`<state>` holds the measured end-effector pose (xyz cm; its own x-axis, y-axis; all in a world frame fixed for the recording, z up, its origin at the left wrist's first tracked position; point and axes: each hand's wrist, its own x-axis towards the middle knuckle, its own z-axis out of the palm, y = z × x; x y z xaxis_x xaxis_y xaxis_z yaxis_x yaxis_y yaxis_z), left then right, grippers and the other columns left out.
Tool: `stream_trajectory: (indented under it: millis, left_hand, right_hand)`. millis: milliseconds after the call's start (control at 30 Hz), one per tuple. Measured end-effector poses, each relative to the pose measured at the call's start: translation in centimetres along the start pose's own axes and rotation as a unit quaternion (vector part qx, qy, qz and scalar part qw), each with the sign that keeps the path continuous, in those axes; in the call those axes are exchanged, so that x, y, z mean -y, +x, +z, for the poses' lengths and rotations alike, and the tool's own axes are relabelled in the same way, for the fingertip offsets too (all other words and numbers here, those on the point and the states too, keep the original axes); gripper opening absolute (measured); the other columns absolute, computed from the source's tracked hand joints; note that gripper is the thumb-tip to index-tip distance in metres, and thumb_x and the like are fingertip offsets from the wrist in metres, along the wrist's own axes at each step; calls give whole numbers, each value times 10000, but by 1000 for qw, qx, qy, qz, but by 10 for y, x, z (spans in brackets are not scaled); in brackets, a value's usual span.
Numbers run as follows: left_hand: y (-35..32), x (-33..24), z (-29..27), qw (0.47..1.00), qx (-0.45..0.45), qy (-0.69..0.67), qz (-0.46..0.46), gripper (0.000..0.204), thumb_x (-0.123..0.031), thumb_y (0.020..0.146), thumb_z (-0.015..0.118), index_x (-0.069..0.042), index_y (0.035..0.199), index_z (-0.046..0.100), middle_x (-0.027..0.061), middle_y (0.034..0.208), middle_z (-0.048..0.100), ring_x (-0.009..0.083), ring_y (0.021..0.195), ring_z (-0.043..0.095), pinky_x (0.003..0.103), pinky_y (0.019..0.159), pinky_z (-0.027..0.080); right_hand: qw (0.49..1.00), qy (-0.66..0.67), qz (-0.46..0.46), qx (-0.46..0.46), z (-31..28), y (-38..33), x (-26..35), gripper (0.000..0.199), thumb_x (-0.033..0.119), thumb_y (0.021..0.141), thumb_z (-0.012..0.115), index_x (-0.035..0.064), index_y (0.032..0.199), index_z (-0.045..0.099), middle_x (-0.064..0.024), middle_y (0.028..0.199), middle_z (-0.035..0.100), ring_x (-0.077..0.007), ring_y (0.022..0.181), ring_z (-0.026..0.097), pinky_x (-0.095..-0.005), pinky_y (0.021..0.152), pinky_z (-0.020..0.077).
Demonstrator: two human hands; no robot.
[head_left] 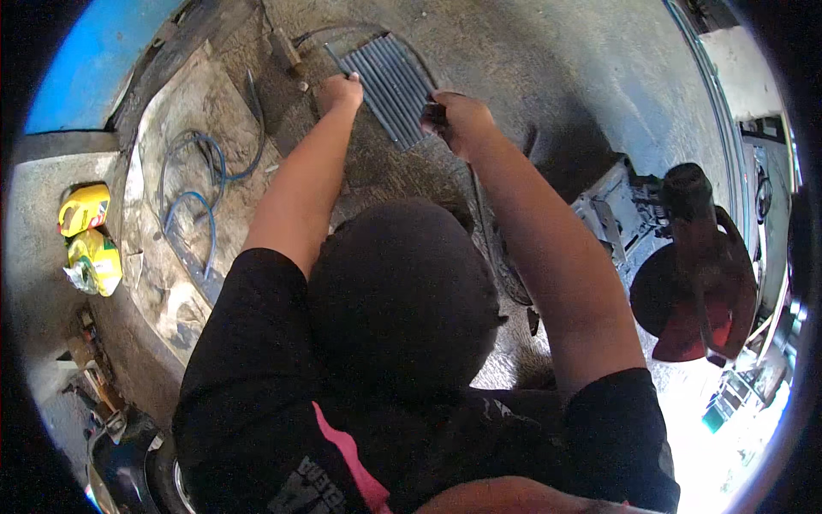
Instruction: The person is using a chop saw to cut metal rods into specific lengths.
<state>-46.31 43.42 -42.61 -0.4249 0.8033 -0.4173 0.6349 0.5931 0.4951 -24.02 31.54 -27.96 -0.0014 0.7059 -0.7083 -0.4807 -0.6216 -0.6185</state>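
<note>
A black shirt (248, 360) lies nearest, with left hand (340, 92) and right hand (461, 118) clamped on a ribbed grey panel (390, 90).

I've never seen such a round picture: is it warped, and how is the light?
Head view: warped, straight edges bending near the black rim; white glare washes out the lower right; a darker patch, likely shadow, lies on the floor beside the right hand.
</note>
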Motion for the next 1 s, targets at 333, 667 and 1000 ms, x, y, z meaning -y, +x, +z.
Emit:
stream_trajectory:
  millis: [333,667,1000]
  left_hand:
    - [-25,-1,11,994,-105,34,-2,401,-384,825,648,-10,971,647,204,1027,646,373,997,608,453,868,480]
    - [-39,-1,12,994,-97,49,5,335,-294,852,648,6,998,624,216,995,646,356,940,632,458,766,531]
    - [-46,-1,14,992,-110,62,-7,323,-296,851,646,9,959,653,198,984,660,351,955,633,446,775,526]
  right_hand:
    - [995,-91,-13,-25,-24,26,-11,209,221,874,617,18,828,589,-68,643,582,-188,475,565,-307,406,463]
    - [989,-138,-21,-39,-46,19,-18,173,126,898,564,-44,925,574,-125,766,565,-230,597,574,-333,491,494]
    - [991,-125,-16,-35,-60,16,-16,192,146,894,573,-30,971,577,-130,782,586,-227,622,588,-341,509,501]
